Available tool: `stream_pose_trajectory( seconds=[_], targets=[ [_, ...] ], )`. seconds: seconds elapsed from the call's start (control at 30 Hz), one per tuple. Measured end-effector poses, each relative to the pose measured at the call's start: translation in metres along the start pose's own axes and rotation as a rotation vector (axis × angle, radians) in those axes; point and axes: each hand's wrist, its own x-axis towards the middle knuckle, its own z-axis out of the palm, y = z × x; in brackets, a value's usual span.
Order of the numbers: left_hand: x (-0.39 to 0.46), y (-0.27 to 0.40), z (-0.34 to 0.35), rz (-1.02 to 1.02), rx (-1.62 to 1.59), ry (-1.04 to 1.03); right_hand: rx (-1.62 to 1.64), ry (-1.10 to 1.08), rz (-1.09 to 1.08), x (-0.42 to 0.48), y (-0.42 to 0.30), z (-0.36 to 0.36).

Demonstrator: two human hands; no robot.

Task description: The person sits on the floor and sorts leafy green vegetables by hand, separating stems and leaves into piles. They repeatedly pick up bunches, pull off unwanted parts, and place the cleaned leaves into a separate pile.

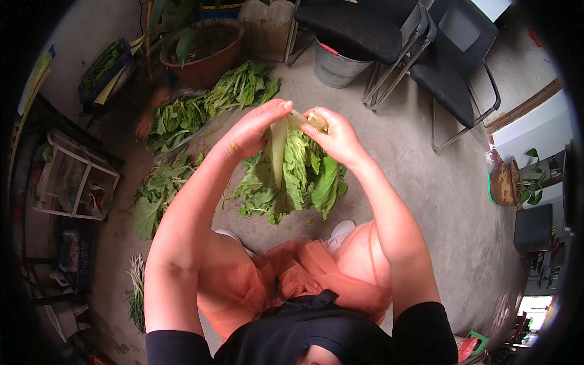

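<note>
My left hand (253,127) is closed around the pale stalk (278,150) of a leafy green vegetable, its thumb lying along the stalk end. My right hand (336,137) pinches the whitish stem base (317,121) of the greens between thumb and fingers. From both hands the green leaves (296,169) hang towards me. More leaves (258,196) show under and behind them, low over the concrete floor. Where held leaves stop and any lying leaves begin, I cannot tell. Some fingertips are hidden behind the stalks.
Bundled greens (242,84) and bagged greens (178,116) lie by a clay plant pot (205,64). Loose leaves (159,196) and spring onions (137,292) lie to the left, near a white rack (75,182). A metal bucket (340,68) and black chairs (447,86) stand ahead.
</note>
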Motion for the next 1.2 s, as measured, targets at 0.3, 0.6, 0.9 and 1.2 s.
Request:
stream_pose_trajectory(
  seconds=[0.3,0.6,0.9,1.2],
  targets=[
    [0.011,-0.022,0.003,0.231,0.592,0.313,-0.555,-0.039,0.103,-0.005,-0.031,0.004],
    [0.020,-0.029,0.014,0.374,0.801,0.579,-0.648,0.035,0.166,-0.007,-0.048,0.028],
    [0.036,-0.035,0.012,0.333,0.760,0.655,-0.675,0.074,0.175,-0.003,-0.048,0.029],
    [0.032,-0.029,0.006,0.150,0.485,0.460,-0.584,0.088,0.129,-0.002,-0.030,0.016]
  ],
)
